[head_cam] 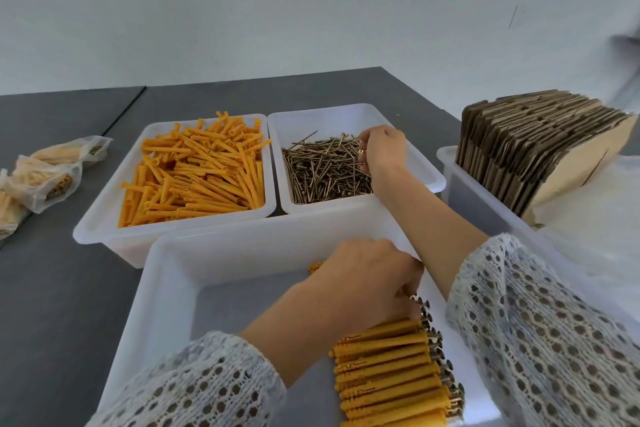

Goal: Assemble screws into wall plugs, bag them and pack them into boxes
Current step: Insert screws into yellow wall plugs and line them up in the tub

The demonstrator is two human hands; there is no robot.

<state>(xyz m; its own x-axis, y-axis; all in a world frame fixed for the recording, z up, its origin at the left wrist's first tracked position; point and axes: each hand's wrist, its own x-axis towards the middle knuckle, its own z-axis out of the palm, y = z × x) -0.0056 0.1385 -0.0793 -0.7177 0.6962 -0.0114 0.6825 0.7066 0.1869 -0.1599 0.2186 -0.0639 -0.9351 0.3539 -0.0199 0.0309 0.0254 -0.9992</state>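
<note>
Table (62, 288): grey surface carrying four white trays.
Near tray (166, 305): holds a neat row of assembled plugs (391, 378), screw heads facing right.
Plug tray (104, 218): loose orange wall plugs (194, 173), far left.
Screw tray (426, 177): loose screws (322, 173), far right.
Flat cartons (533, 146): stacked upright in the right-hand tray.
Filled bags (45, 177): lying at the table's left edge.
Left hand (367, 281): fingers curled over an orange plug in the near tray.
Right hand (384, 149): fingertips pinching screws at the pile.
</note>
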